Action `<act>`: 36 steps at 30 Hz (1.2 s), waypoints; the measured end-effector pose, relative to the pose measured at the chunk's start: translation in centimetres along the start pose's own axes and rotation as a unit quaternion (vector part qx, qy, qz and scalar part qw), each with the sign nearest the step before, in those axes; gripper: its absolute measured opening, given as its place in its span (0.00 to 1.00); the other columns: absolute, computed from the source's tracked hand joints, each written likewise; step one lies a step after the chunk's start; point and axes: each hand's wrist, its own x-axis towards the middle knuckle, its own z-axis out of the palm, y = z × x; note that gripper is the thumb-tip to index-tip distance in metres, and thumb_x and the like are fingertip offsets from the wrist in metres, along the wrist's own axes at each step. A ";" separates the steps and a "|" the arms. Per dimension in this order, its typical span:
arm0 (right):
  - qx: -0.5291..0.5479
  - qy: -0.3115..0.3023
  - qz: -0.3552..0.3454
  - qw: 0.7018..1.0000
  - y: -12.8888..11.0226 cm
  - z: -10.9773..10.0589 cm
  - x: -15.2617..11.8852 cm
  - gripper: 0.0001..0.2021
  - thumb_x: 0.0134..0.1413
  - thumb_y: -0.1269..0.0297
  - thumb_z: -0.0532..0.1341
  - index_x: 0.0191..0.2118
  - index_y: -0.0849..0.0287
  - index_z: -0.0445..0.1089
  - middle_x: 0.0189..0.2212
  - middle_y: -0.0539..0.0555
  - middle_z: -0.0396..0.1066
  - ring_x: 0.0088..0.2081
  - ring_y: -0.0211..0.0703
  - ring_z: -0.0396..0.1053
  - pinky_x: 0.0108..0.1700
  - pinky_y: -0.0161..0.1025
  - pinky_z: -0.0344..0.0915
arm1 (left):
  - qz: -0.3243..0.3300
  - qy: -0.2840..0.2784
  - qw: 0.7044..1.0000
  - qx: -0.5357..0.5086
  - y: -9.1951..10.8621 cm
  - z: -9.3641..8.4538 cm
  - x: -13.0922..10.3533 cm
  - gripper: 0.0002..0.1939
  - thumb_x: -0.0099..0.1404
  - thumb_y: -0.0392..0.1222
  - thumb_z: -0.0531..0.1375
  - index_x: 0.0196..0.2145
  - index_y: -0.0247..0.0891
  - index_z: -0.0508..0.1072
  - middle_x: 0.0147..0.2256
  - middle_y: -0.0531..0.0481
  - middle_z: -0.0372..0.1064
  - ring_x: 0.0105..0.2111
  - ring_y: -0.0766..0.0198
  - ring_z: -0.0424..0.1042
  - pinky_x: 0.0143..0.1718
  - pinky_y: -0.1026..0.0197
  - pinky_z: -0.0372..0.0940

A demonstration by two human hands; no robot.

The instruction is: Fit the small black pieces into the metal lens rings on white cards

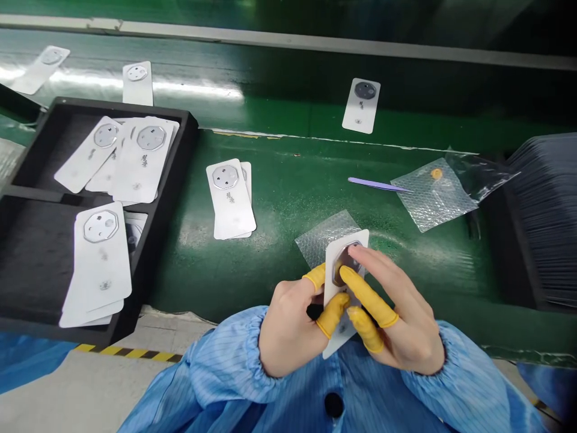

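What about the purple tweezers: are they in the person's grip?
No: the purple tweezers lie on the green table, apart from the left grip, holding a white panel, and the right grip, touching it.

From where I stand, bright, cool light covers the middle of the scene, apparently from overhead. Beyond the black tray (169, 192), a long white glare streaks the glossy green strip (279, 90); right of the tray, softer pale reflections dapple the green surface (279, 198). Farther right, the held white card (340, 334) looks fairly crisp, its lower marks faint. Well right of the tray, a dark stack (547, 210) sits dim, seemingly stretched toward the edge.
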 end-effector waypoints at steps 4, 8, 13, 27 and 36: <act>0.007 0.040 0.009 0.999 -0.2 0.3 0.1 0.19 0.56 0.73 0.57 0.54 0.72 0.64 0.58 0.70 0.60 0.58 0.61 0.62 0.53 0.57 0.69 | 0.037 0.009 0.999 0.010 0.1 0.1 0.1 0.07 0.58 0.27 0.59 0.34 0.34 0.72 0.30 0.53 0.77 0.24 0.73 0.74 0.28 0.75 0.68; -0.020 0.056 0.012 0.998 -0.4 0.5 0.2 0.21 0.55 0.75 0.58 0.55 0.73 0.63 0.58 0.71 0.60 0.58 0.61 0.62 0.54 0.57 0.68 | 0.040 0.019 0.998 0.055 0.1 0.4 0.0 0.07 0.59 0.29 0.59 0.36 0.32 0.73 0.24 0.52 0.74 0.20 0.70 0.71 0.23 0.71 0.65; -0.024 0.049 0.011 0.998 -0.8 0.7 -0.1 0.24 0.56 0.74 0.57 0.58 0.77 0.60 0.59 0.72 0.59 0.58 0.63 0.62 0.53 0.58 0.69 | 0.078 0.068 0.986 0.134 0.0 0.8 -0.1 0.03 0.58 0.32 0.59 0.27 0.34 0.70 0.18 0.52 0.70 0.16 0.68 0.67 0.18 0.68 0.60; 0.083 0.077 0.064 0.992 0.0 2.3 -0.5 0.25 0.60 0.71 0.54 0.63 0.66 0.56 0.63 0.63 0.55 0.61 0.58 0.58 0.58 0.58 0.63 | -0.007 0.028 0.998 -0.058 -1.2 0.9 0.9 0.03 0.55 0.32 0.62 0.27 0.35 0.70 0.20 0.53 0.71 0.18 0.68 0.70 0.21 0.69 0.65; 0.342 0.144 0.353 0.859 -0.4 2.4 0.5 0.25 0.59 0.70 0.59 0.60 0.47 0.60 0.45 0.51 0.76 0.32 0.41 0.78 0.25 0.34 0.76 | -0.083 0.036 0.949 -0.302 -0.9 0.5 1.8 0.12 0.60 0.42 0.64 0.41 0.34 0.73 0.28 0.46 0.77 0.24 0.65 0.75 0.26 0.66 0.72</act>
